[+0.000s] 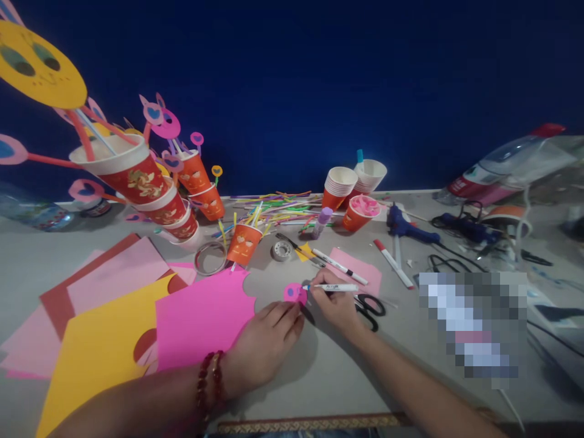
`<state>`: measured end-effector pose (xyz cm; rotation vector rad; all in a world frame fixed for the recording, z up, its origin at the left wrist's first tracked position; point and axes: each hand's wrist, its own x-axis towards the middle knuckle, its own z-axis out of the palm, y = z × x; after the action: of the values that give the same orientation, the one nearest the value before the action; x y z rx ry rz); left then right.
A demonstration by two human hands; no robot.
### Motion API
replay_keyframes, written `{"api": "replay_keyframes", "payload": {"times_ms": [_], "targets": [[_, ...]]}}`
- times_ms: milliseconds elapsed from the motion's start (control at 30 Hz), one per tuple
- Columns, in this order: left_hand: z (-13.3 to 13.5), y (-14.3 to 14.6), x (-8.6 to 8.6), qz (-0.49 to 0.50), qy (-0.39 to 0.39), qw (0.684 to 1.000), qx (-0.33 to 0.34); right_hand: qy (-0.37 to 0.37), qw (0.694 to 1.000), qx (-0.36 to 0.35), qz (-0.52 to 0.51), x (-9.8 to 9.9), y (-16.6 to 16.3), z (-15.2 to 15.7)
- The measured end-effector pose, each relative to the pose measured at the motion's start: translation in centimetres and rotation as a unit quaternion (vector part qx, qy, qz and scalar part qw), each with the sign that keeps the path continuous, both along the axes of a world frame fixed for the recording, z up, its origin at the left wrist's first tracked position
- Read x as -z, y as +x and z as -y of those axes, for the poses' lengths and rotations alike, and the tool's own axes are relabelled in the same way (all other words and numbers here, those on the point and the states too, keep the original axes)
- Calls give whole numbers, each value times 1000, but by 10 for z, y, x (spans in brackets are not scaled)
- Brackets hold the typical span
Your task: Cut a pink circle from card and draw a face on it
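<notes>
A small magenta paper circle [294, 294] with a blue spot and dark marks lies on the grey table. My left hand [269, 340] rests beside it with fingers stretched out and tips at its lower edge; the thumb is hidden. In my right hand [335, 307] is a white acrylic marker [335, 288], its blue tip at the circle's right side. Just right of that hand lie black-handled scissors [371, 305], partly covered by it. A magenta sheet [205, 316] with scalloped cut-outs lies left of my left hand, overlapping a yellow sheet [100, 340].
Stacked red cups with paper figures [137, 176] stand at the left. Behind are an orange cup [245, 244], loose straws [283, 210], a glue stick [323, 222] and white tape [281, 250]. Rightward lie a red marker [393, 263], a blue glue gun [410, 226] and cables.
</notes>
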<state>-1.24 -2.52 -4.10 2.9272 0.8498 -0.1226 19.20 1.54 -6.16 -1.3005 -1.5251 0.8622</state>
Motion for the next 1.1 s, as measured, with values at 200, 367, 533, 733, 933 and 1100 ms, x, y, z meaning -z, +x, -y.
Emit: {"api": "replay_keyframes", "payload": {"times_ms": [200,367,533,733,933,1100], "targets": [[0,0,-2,-4,-2,1000,1,-7,999,-22,41,0,1,-2],[0,0,-1,3,5,1000,1,-6,998,-28,52,1,2,-2],[0,0,-1,-3,-8,1000,-1,-10,997,-29,64,2,2,-2],[-1,0,-3,-8,-9,1000,6,-18,997,-26,72,2,1,-2],[0,0,-2,-3,-9,1000,2,-11,997,-23,69,1,1,-2],[0,0,-1,-7,-8,1000,1,-7,997,-22,70,1,1,-2]]}}
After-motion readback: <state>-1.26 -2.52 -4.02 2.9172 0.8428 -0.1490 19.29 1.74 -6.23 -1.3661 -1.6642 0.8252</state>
